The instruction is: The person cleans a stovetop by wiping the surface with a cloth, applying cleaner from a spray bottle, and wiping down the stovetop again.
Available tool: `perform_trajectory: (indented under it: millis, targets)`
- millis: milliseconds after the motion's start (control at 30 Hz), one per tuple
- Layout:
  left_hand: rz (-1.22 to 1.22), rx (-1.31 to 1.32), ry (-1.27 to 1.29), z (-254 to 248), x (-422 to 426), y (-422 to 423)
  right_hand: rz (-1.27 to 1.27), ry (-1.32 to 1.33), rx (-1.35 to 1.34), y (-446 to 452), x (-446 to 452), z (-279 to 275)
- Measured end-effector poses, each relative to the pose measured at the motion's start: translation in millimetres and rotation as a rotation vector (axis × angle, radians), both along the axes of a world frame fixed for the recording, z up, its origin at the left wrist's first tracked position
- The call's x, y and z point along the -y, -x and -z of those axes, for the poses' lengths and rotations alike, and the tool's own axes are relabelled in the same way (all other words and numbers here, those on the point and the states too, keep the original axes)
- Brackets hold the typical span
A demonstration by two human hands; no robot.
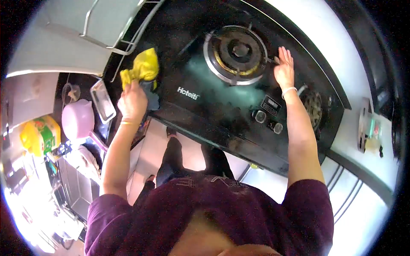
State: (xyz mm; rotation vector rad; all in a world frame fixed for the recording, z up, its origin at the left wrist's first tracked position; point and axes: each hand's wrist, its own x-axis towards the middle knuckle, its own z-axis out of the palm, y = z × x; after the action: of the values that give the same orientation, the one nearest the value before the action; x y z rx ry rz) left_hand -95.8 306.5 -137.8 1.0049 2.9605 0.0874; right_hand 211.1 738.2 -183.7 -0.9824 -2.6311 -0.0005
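A bunched yellow cloth [146, 65] is gripped by my left hand [133, 102] at the left end of the black stove top [171, 64]. Beneath the cloth and beside that hand lies a dark blue-grey cloth [151, 97]. My right hand [284, 70] rests just right of the large round burner [240, 50], fingers stretched out and pressed near the stove surface, holding nothing. A bracelet circles each wrist. Between the hands, the glass carries white lettering and cloudy, wet-looking smears.
Two control knobs [259, 116] sit near the stove's front edge. A second burner [312, 109] is partly behind my right forearm. At the left are a metal tray [103, 101], a pink pot [78, 120], a yellow bottle [41, 135] and a wire rack [123, 48].
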Motion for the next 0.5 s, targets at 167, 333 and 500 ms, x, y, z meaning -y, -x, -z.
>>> perform_trajectory:
  millis: [167, 333, 500]
  targets:
    - [-0.173, 0.223, -0.385, -0.6, 42.7, 3.5, 0.048, 0.077, -0.016, -1.3, -4.9, 4.8]
    - [-0.572, 0.784, -1.029, -35.4, 119.1, -33.6, 0.065, 0.229, 0.043, -12.5, -41.3, 17.7]
    - [-0.418, 1.251, -1.082, -80.9, 119.9, -92.0, 0.399, 0.721, -1.133, -9.2, 22.8, -71.0]
